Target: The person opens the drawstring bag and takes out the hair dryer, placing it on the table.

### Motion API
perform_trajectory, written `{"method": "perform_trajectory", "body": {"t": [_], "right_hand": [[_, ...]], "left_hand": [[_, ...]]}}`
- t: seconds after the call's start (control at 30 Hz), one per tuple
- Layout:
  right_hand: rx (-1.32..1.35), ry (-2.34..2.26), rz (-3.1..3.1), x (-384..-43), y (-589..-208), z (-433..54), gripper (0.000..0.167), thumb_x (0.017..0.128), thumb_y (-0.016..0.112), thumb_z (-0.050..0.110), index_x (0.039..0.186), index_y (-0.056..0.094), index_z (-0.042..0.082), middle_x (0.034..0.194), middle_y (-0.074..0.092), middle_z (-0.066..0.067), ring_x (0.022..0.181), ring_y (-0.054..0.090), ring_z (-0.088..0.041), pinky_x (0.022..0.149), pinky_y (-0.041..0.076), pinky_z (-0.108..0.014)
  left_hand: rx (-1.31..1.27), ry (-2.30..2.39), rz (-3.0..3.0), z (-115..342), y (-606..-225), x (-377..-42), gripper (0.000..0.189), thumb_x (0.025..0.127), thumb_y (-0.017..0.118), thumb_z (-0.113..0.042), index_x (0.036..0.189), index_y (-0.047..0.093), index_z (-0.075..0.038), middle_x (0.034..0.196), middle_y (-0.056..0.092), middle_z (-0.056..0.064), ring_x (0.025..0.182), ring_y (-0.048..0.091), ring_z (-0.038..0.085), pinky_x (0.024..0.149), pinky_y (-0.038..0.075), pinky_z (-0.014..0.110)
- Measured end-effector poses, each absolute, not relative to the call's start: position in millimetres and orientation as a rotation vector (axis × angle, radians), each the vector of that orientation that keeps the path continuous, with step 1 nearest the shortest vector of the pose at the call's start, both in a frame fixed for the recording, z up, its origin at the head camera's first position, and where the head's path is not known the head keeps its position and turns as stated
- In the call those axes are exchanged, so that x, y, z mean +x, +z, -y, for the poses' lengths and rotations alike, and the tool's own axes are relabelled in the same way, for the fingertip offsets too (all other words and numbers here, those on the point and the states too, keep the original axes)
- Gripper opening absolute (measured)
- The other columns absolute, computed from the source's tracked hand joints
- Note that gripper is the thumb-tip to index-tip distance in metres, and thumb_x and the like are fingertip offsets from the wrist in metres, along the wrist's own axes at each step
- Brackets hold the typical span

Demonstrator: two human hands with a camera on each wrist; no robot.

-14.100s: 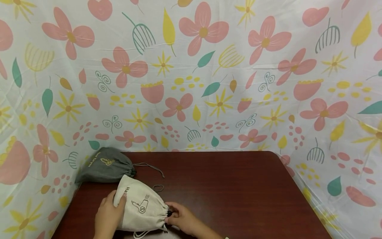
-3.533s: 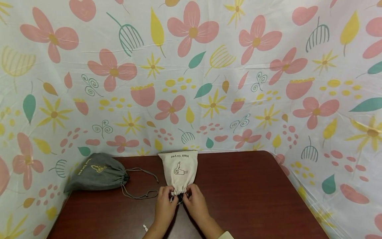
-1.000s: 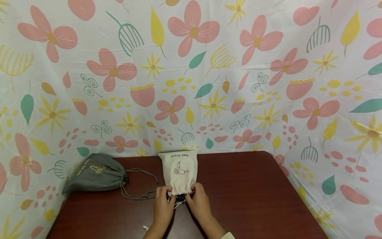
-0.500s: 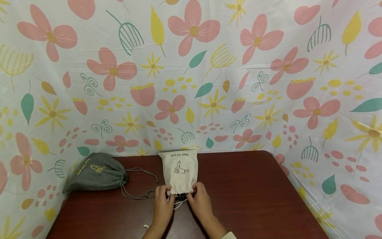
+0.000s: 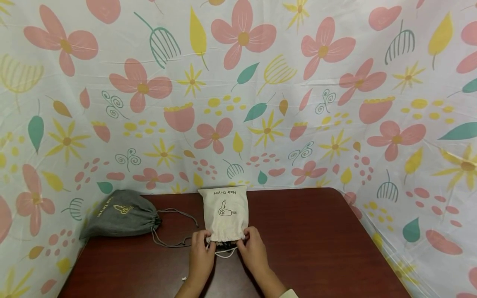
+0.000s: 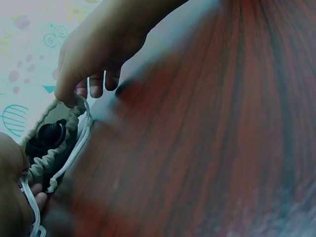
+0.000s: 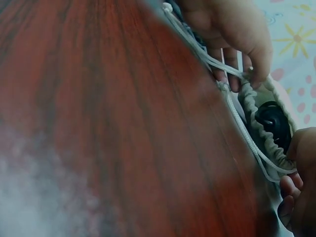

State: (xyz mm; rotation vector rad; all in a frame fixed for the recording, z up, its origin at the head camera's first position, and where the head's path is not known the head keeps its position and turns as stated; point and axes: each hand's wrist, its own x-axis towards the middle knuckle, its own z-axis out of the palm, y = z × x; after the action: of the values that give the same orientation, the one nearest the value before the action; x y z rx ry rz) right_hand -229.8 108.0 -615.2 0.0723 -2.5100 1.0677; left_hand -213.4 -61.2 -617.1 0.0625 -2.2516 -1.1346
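Observation:
A cream drawstring bag (image 5: 225,213) printed "Hair Dryer" lies on the table, its mouth towards me. My left hand (image 5: 201,253) pinches the left side of the gathered rim between thumb and fingers. On the opposite side, my right hand (image 5: 254,253) pinches the rim likewise. The mouth is spread wide between them. Both wrist views look into it, where a black coiled cord (image 6: 52,134) shows; the rest of the contents is hidden. A white drawstring (image 7: 242,123) hangs loose along the lower rim.
At the left edge of the dark red wooden table (image 5: 298,231) lies a full grey drawstring bag (image 5: 126,213), its cords (image 5: 175,245) trailing right towards my left hand. A floral curtain (image 5: 238,95) encloses the table at the back and sides.
The cream bag first lay at the left beside the grey one, then came to the middle, mouth towards me. Since then both hands have moved apart, widening its gathered mouth.

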Motion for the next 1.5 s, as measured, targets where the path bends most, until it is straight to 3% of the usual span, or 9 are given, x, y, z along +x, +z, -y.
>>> {"method": "perform_trajectory", "body": {"t": [0.23,0.9,1.17,1.5], "right_hand": [[0.046,1.089,2.524,-228.3,-614.4,-110.7,0.027,0.077,0.073,0.008,0.096,0.055,0.015,0.085,0.053,0.006,0.065,0.049,-0.003,0.057,0.043,-0.021],[0.023,1.096,2.512,-227.6,-613.5,-117.5,0.025,0.079,0.072,0.005,0.099,0.059,0.012,0.090,0.055,0.003,0.075,0.055,-0.008,0.065,0.047,-0.025],[0.032,1.131,2.511,-227.1,-612.4,-121.9,0.024,0.080,0.073,0.006,0.100,0.060,0.012,0.091,0.055,0.003,0.071,0.051,-0.002,0.061,0.045,-0.022],[0.046,1.140,2.501,-227.9,-610.8,-130.7,0.023,0.082,0.070,0.001,0.099,0.060,0.012,0.092,0.055,0.002,0.066,0.045,0.002,0.057,0.041,-0.019]], "left_hand": [[0.091,-1.166,2.307,62.5,-615.0,-212.0,0.023,0.083,0.076,-0.003,0.101,0.063,-0.010,0.102,0.057,0.007,0.078,0.058,0.016,0.066,0.049,0.031],[0.145,-1.230,2.284,65.0,-613.9,-211.5,0.026,0.080,0.073,0.005,0.100,0.064,-0.010,0.104,0.056,0.008,0.073,0.053,0.011,0.060,0.045,0.024],[0.171,-1.261,2.316,66.6,-612.4,-209.7,0.026,0.080,0.071,0.004,0.100,0.062,-0.011,0.106,0.054,0.008,0.062,0.043,0.001,0.056,0.043,0.020],[0.209,-1.292,2.382,74.2,-609.8,-208.0,0.027,0.083,0.068,0.005,0.104,0.063,-0.011,0.109,0.052,0.011,0.062,0.042,0.004,0.056,0.041,0.021]]}}
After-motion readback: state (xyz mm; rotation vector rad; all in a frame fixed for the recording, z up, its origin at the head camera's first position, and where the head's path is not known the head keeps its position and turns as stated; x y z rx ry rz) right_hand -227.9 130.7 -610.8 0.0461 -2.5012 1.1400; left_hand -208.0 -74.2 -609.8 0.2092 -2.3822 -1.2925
